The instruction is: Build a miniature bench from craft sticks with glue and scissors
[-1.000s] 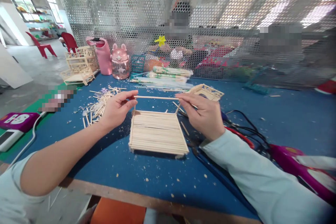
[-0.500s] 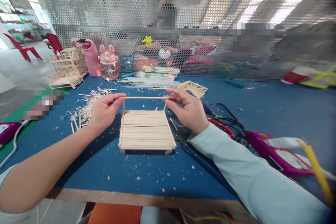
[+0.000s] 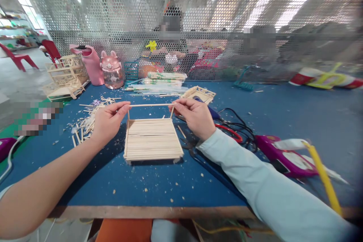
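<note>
The left hand (image 3: 109,121) and the right hand (image 3: 197,115) each pinch one end of a thin stick (image 3: 151,104) between thumb and fingers, holding it roughly level. Just under its ends stand two short posts, the left post (image 3: 128,114) and the right post (image 3: 171,112); whether the stick touches their tops is hard to tell. The posts rise from the far corners of a flat stick platform (image 3: 153,140), which lies on the blue table (image 3: 136,193) between the forearms, nearer the person than the fingertips.

Beside the left hand is a loose pile of cut sticks (image 3: 90,117). Just beyond the right hand sits a small stick frame (image 3: 207,94), and to its right run black cables (image 3: 246,128) and a purple power strip (image 3: 286,159). Farther ahead of the hands lie wrapped stick bundles (image 3: 166,79), with a clear jar (image 3: 112,73), a pink bottle (image 3: 93,66) and a tiered stick model (image 3: 66,79) to their left, before a perforated metal panel (image 3: 113,15)
</note>
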### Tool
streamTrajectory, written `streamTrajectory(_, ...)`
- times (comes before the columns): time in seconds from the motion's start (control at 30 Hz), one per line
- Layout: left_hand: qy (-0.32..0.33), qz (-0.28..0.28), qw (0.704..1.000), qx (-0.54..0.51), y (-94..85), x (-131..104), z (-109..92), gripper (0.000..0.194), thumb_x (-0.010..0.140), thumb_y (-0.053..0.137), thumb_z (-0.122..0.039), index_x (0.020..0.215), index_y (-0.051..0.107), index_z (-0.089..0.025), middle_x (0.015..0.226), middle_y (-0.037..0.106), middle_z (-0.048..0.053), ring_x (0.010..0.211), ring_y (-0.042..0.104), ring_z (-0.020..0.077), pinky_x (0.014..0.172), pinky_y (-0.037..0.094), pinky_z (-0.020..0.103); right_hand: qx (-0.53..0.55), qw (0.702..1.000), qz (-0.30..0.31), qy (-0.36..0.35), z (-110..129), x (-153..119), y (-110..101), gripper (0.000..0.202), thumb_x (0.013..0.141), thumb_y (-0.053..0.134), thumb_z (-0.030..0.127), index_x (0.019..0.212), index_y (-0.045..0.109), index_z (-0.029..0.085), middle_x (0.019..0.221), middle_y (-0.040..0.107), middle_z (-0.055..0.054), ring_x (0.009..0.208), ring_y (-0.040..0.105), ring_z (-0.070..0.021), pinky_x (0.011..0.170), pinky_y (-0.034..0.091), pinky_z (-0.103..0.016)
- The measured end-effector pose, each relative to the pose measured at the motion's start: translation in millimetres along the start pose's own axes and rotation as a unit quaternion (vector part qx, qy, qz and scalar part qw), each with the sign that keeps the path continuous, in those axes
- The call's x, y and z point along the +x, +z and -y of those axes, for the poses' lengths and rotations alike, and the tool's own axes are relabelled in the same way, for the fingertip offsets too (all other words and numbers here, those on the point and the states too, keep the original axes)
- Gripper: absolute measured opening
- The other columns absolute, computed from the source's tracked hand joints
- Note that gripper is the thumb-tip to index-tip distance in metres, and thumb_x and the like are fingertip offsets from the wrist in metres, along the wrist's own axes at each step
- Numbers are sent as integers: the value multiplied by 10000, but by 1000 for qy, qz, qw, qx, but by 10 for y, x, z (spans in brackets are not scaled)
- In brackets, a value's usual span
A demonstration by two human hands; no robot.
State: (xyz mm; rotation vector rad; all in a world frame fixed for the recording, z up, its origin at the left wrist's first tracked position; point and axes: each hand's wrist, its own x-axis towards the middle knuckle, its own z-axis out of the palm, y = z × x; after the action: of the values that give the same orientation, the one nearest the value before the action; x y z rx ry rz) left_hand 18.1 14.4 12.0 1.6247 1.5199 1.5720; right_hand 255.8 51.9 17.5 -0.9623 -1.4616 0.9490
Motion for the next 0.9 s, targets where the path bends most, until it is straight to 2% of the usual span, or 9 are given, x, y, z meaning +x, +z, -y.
streamTrajectory(0.17, 23, 12, 1000, 2, -2, 5, 39, 312, 764, 621, -418, 935, 722, -178, 870, 734, 56, 756, 646, 177, 719, 508, 299, 16, 1000, -8, 16, -20, 9, 5, 280, 638, 727, 428, 751, 656, 181, 703, 714, -28, 606, 632, -134, 610, 532, -278)
streamTrajectory(0.23, 17, 25, 999, -40, -3, 18, 64, 325, 766, 620, -428, 953, 714, -180, 880, 731, 60, 768, 643, 169, 714, 507, 289, 19, 1000, -12, 13, -30, 11, 7, 272, 632, 736, 414, 744, 657, 178, 690, 709, -23, 594, 625, -129, 610, 530, -276)
streamTrajectory(0.37, -60, 39, 977, -202, -5, 54, 97, 369, 767, 607, -470, 1010, 684, -203, 871, 719, 55, 746, 627, 135, 627, 493, 243, 20, 1000, -16, 4, -40, 15, 12, 252, 630, 742, 391, 736, 668, 174, 669, 703, -13, 600, 627, -127, 616, 528, -267)
streamTrajectory(0.43, -88, 39, 966, -239, -7, 65, 103, 349, 758, 617, -476, 972, 691, -209, 878, 714, 50, 757, 618, 125, 625, 483, 230, 11, 1000, -17, -5, -37, 16, 12, 242, 639, 737, 386, 735, 672, 173, 661, 700, -13, 585, 619, -126, 602, 526, -268)
streamTrajectory(0.57, -88, 42, 977, -189, 0, 58, 114, 332, 743, 639, -469, 916, 707, -194, 882, 714, 59, 800, 612, 140, 668, 470, 244, -5, 1000, -15, -17, -26, 12, 9, 233, 651, 729, 385, 730, 675, 172, 649, 694, -16, 559, 604, -126, 573, 522, -270)
streamTrajectory(0.77, -119, 74, 987, -83, 6, 51, 153, 470, 810, 479, -579, 845, 726, -181, 849, 715, 70, 791, 609, 171, 646, 439, 266, -12, 1000, -17, -12, -50, 2, 5, 251, 679, 704, 402, 774, 669, 172, 701, 707, -26, 604, 632, -134, 593, 532, -271)
streamTrajectory(0.9, -86, 86, 991, -63, -20, 55, 144, 439, 752, 561, -586, 806, 731, -185, 807, 716, 53, 790, 611, 180, 705, 438, 271, -26, 999, -19, -19, -61, -13, 12, 270, 700, 684, 421, 791, 661, 168, 723, 709, -36, 623, 640, -140, 597, 533, -275)
